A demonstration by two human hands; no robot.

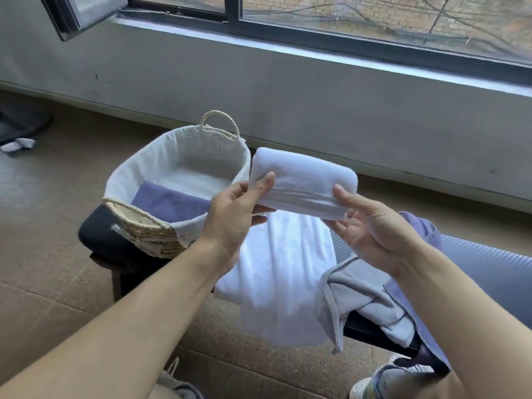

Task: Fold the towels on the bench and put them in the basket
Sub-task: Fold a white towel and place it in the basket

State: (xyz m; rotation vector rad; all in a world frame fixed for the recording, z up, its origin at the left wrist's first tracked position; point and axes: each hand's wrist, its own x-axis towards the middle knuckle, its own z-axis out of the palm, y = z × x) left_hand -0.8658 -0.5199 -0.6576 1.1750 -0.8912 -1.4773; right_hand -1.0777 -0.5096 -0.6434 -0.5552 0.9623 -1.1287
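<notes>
Mid-frame, both hands hold a folded white towel [302, 187] in the air just right of the basket [144, 223]: the left hand [233, 214] pinches its left end with curled fingers, the right hand [371, 228] grips its right end, thumb on top. The woven basket (cloth-lined, rope handles) holds a folded purple towel [169, 201] at the worktop's [95, 228] left end. Below the hands, a loose white towel [276, 272] and grey towel [362, 295] drape over the worktop edge, the right forearm hiding part of the grey one.

Lit by soft daylight from the window [374, 18] along the top. Cool and fairly bright, bluish on the white cloth. Faint, diffuse shadows on the floor [43, 226] below the bench [95, 228]. Curved at the edges by the wide lens; slightly soft throughout, no hard glare.
</notes>
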